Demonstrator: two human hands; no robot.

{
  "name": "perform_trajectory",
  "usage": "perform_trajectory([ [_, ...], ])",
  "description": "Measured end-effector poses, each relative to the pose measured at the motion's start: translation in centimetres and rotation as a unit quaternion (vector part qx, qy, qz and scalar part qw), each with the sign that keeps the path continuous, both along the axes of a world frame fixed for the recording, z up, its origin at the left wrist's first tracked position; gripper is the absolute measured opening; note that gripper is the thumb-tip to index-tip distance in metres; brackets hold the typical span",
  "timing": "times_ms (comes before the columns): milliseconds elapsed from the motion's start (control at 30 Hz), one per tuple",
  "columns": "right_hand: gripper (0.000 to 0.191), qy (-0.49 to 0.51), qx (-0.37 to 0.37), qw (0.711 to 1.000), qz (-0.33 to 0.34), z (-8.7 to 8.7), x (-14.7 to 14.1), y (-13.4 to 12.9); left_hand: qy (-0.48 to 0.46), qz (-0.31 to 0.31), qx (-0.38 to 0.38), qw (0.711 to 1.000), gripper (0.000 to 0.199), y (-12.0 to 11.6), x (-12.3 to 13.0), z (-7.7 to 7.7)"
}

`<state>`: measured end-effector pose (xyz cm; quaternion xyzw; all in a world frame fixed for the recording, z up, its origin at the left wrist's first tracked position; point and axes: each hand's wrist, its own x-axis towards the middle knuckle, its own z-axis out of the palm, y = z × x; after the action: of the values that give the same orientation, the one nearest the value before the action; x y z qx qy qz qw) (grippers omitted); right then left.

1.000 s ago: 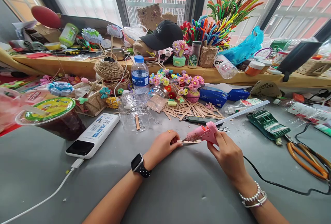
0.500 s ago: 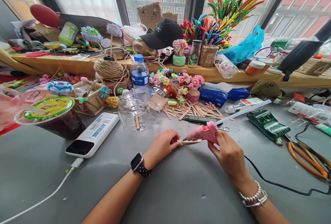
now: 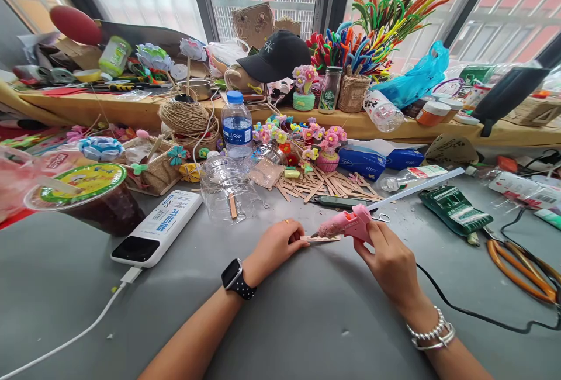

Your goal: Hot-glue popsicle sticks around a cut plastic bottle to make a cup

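Observation:
A pink glue gun (image 3: 350, 223), with a long translucent glue stick (image 3: 416, 190) out of its back, is held in my right hand (image 3: 390, 260). Its nozzle points left, just over a flat wooden stick (image 3: 323, 239) low above the grey table (image 3: 280, 321). My left hand (image 3: 277, 247) pinches the left end of that stick between thumb and fingers. The nozzle tip is close to my left fingertips; whether it touches the wood I cannot tell. A black cord runs right from beneath my right hand.
Loose wooden sticks (image 3: 322, 184), a green cutter (image 3: 344, 201) and a cut plastic bottle (image 3: 225, 187) lie beyond my hands. A white power bank (image 3: 164, 225) and a drink cup (image 3: 100, 210) stand left. Orange-handled pliers (image 3: 519, 272) lie right.
The glue gun and my right hand have shifted very slightly to the right, the nozzle tip moving a little along the stick. My left hand keeps its place.

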<state>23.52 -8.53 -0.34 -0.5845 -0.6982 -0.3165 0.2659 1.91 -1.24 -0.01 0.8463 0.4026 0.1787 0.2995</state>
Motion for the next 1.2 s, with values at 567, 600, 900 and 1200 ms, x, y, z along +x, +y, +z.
perform_trajectory([
  [567, 0.018, -0.003, 0.001, 1.000, -0.012, 0.06, 0.32, -0.16, 0.003, 0.006, 0.008, 1.000, 0.011, -0.03, 0.01, -0.05],
  [600, 0.018, -0.003, 0.001, 1.000, -0.013, 0.06, 0.35, -0.18, 0.002, 0.005, 0.008, 1.000, 0.011, -0.02, 0.02, -0.07],
  [900, 0.019, -0.010, -0.001, 1.000, -0.026, 0.09, 0.66, -0.22, 0.004, 0.005, 0.008, 1.000, 0.010, 0.01, 0.06, -0.10],
  [1200, 0.019, -0.017, -0.009, 0.999, -0.039, 0.38, 0.91, -0.24, 0.006, 0.006, 0.004, 1.000, 0.009, 0.04, -0.01, -0.10],
])
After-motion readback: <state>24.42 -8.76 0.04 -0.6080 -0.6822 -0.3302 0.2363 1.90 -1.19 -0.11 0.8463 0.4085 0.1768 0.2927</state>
